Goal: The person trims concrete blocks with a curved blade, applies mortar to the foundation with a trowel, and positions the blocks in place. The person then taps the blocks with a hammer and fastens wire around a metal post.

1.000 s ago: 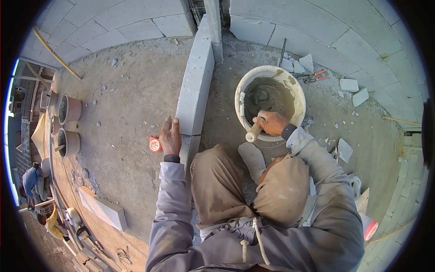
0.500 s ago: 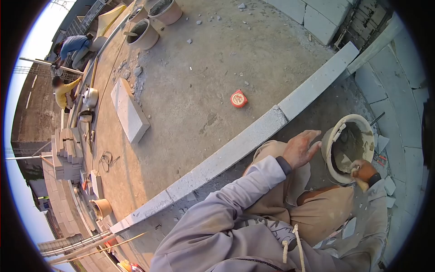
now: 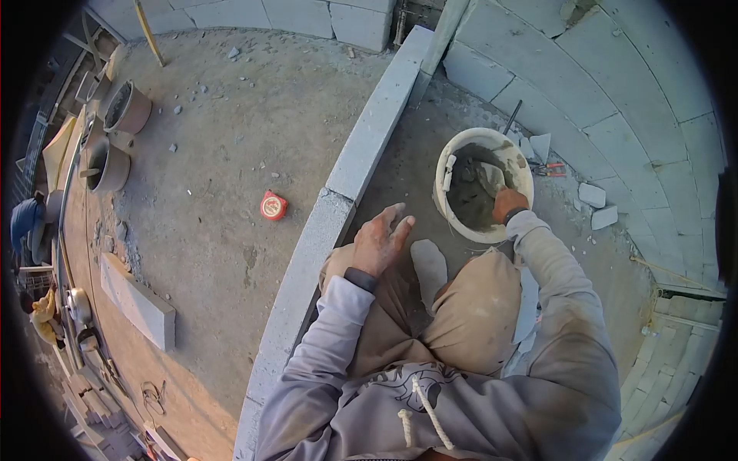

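Note:
My right hand (image 3: 509, 203) is wrapped round the handle of a trowel (image 3: 490, 178), whose blade rests in grey mortar (image 3: 470, 201) inside a round, pale bucket (image 3: 526, 178). The handle is mostly hidden by my fingers. My left hand (image 3: 380, 241) is held above my knee with fingers apart and nothing in it, just right of a low row of light blocks (image 3: 306, 257). Left of that row, a red tape measure (image 3: 273, 205) lies on the concrete floor (image 3: 223, 146).
Block walls (image 3: 615, 127) stand ahead and right. Red-handled pliers (image 3: 550, 169) and broken block pieces (image 3: 592, 195) lie beyond the bucket. At left are two buckets (image 3: 113, 169), a loose block (image 3: 138, 301) and two people (image 3: 44, 315) at work.
The view swung left, then back. My left hand has come off the block row to above my knee. The trowel blade now shows in the mortar, with my right hand further over the bucket's rim.

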Demonstrator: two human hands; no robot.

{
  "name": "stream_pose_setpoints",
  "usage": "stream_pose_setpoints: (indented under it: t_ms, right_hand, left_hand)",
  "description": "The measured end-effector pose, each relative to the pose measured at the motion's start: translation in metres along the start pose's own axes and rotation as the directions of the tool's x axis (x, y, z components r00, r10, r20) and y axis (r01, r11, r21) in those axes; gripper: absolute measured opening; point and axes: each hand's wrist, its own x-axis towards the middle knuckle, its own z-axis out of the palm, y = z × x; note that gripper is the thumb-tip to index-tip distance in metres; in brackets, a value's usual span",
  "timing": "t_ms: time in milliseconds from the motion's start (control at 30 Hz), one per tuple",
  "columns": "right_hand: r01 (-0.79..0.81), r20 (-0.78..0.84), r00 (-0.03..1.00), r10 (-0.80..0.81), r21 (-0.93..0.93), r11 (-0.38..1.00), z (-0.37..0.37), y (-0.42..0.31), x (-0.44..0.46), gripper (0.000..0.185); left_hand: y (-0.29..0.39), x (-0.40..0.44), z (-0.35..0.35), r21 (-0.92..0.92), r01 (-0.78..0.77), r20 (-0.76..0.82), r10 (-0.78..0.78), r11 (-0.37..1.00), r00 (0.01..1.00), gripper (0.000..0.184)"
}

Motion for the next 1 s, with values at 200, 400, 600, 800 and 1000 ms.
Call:
stream_pose_setpoints:
  t_ms: [200,400,600,800,1000]
  right_hand:
    - [-0.029,0.157,0.988,-0.006,0.222,0.975,-0.029,-0.05,-0.027,0.037]
    - [0.008,0.191,0.98,-0.05,0.215,0.977,-0.033,-0.033,-0.03,0.04]
    - [0.326,-0.556,0.828,0.074,0.584,0.743,-0.087,-0.016,0.036,0.026]
    - [0.076,-0.094,0.992,0.089,0.979,0.19,-0.139,-0.082,0.155,0.035]
    - [-0.045,0.049,0.998,0.042,0.994,-0.097,-0.146,-0.11,0.257,0.045]
  left_hand:
    - [-0.002,0.008,0.012,0.019,0.0,0.072,-0.002,1.0,0.997,0.044]
    - [-0.008,0.008,0.006,-0.055,-0.028,0.018,0.029,0.998,0.999,0.043]
    - [-0.001,-0.005,-0.02,-0.184,0.073,-0.006,-0.076,0.98,0.997,0.044]
    - [0.012,-0.025,-0.062,-0.409,0.216,0.021,-0.228,0.887,0.974,0.047]
    - [0.007,-0.013,-0.072,-0.425,0.283,-0.026,-0.325,0.86,0.945,0.045]
